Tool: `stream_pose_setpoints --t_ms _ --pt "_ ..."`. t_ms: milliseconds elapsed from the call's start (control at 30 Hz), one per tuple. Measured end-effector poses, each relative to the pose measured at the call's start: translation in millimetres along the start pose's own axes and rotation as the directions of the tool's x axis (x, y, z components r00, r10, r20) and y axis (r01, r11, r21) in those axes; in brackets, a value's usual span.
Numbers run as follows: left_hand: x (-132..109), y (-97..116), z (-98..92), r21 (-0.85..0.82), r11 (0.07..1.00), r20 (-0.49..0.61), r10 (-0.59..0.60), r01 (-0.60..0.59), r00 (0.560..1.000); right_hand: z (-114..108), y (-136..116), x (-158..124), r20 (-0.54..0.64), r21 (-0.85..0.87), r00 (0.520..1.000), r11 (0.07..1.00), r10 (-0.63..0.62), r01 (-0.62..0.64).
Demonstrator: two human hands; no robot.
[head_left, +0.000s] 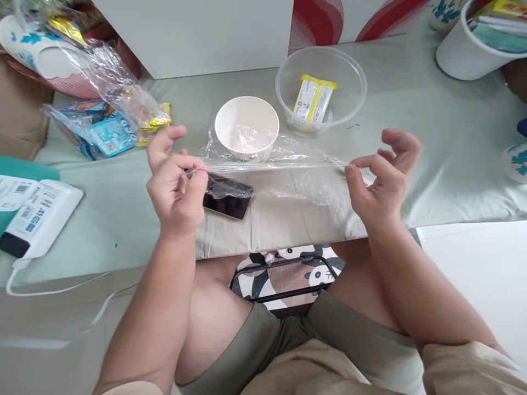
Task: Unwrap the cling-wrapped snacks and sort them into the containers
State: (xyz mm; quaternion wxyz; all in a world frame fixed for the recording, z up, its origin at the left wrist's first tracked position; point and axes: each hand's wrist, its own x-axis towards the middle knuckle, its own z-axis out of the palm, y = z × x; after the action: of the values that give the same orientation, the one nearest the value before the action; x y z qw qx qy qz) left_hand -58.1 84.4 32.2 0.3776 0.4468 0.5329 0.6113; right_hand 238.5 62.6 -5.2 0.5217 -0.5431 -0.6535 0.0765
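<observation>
We hold the film (288, 164) stretched taut in the air. Our left hand (175, 186) and right hand (379, 181) each pinch an end between thumb and forefinger, above the phone (228, 204). Just beyond, the bowl (246, 127) looks not yet covered. Farther off is a tub (349, 71).

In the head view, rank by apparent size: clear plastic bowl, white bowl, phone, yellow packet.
1. Clear plastic bowl
2. White bowl
3. Phone and yellow packet look alike, so I won't rank them.

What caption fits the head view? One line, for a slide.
Left hand and right hand pinch a clear plastic film stretched between them, near a white bowl and a dark phone.
</observation>
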Motion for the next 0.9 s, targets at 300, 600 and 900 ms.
stream_pose_setpoints --t_ms 300,600,900 --pt "-13 -1 -5.2 -0.135 0.983 -0.032 0.118 -0.122 0.992 2 -14 -5 0.261 0.356 0.873 0.800 0.412 -0.484" --pt "-6 13 -5.5 0.007 0.800 0.250 -0.582 0.600 0.774 2 8 3 0.165 0.408 0.912 0.816 0.375 -0.409" --pt "-3 4 -0.6 0.074 0.792 0.625 -0.510 0.606 0.591 38 -37 1 0.876 0.255 0.482 0.854 -0.005 -0.453"
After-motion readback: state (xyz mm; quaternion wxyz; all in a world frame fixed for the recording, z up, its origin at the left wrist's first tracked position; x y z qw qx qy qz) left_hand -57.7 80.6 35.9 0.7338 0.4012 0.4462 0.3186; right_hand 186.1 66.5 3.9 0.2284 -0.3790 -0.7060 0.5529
